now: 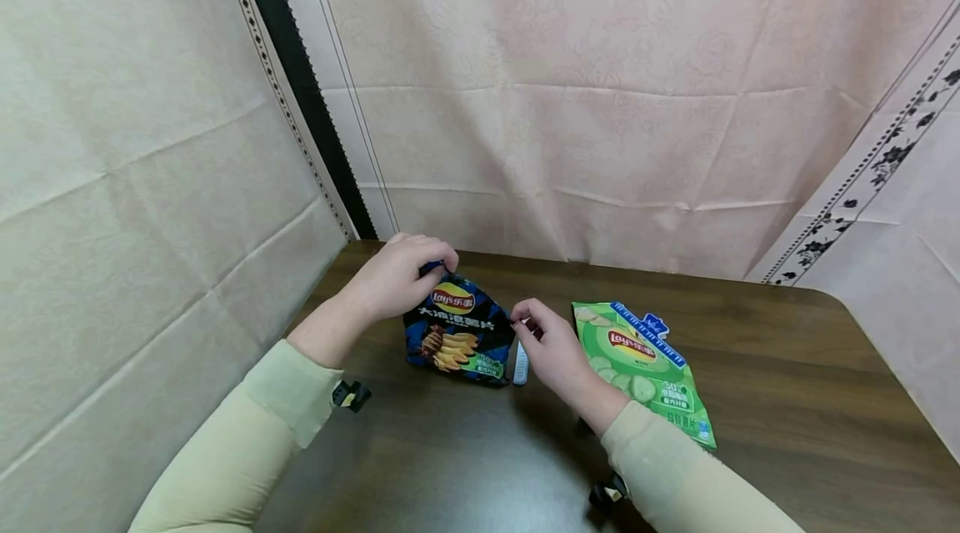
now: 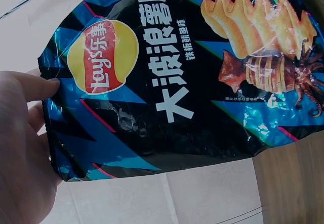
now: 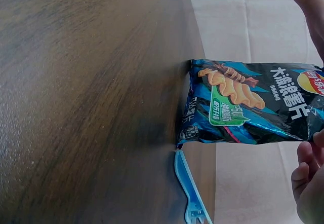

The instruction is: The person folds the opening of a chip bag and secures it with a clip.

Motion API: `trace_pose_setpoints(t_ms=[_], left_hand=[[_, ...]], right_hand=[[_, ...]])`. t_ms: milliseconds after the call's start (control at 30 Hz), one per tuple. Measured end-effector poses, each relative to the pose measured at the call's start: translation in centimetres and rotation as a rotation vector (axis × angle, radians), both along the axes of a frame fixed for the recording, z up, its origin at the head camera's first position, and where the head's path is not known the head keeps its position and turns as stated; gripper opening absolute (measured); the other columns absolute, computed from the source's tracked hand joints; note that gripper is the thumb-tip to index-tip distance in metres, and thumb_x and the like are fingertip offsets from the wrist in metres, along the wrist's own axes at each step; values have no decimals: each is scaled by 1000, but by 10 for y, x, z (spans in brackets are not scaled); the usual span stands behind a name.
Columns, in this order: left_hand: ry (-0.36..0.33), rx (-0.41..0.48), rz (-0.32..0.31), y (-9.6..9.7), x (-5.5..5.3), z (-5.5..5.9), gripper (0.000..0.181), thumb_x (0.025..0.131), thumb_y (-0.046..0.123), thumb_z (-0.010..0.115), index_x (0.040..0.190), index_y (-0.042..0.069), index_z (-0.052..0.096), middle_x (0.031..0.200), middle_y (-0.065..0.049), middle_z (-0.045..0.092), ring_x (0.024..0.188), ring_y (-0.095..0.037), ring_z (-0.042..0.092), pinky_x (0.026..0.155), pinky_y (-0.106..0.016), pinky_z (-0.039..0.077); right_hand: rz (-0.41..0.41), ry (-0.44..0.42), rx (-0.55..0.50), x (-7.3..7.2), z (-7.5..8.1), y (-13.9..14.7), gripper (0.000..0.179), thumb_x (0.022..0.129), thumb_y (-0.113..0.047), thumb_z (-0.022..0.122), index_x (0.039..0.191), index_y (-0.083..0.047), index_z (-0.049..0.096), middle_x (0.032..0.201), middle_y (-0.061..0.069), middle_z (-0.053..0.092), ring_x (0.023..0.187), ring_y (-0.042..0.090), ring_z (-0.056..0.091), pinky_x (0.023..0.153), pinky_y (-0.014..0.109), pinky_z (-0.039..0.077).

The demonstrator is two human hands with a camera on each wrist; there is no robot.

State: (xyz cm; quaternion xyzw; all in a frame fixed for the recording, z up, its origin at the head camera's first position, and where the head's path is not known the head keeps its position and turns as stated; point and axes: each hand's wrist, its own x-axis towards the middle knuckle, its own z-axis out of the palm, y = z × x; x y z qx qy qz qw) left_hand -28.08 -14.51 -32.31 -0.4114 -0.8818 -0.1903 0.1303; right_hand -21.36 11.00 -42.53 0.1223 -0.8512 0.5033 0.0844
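Observation:
A black and blue Lay's chip bag is held tilted up at the back of the table, its printed front showing. My left hand pinches its top edge at the left, thumb on the front. At the bag's right side my right hand pinches the edge near the top corner with thumb and curled fingers. The bag's bottom edge is low at the tabletop. Beside it is a light-blue plastic strip with a notched end, which shows in the head view below my right fingertips.
To the right lies a green Lay's chip bag, with a blue clip across its top; my right forearm covers part of it. The brown wooden table ends at a pale cloth backdrop. Another cloth hangs at the left.

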Motion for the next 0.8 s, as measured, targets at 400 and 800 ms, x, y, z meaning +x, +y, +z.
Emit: trace_pose_setpoints(t_ms=[400,800], left_hand=[[21,12,90,0,2,2,11,98,13,61,104,19,69,111,4,69,107,-19,61,96,-45,38],[-11,34,103,1,4,0,16,100,17,51,104,19,67,112,4,68,106,-19,59,97,-44,36]], right_hand=[[-65,56,25,1,3,-1,15,97,-7,63,99,-22,66,95,-3,66,82,19,58,74,35,53],[-78,1,38,2,5,-2,12,97,-12,64,99,-23,68,98,-5,67,86,18,60,78,35,54]])
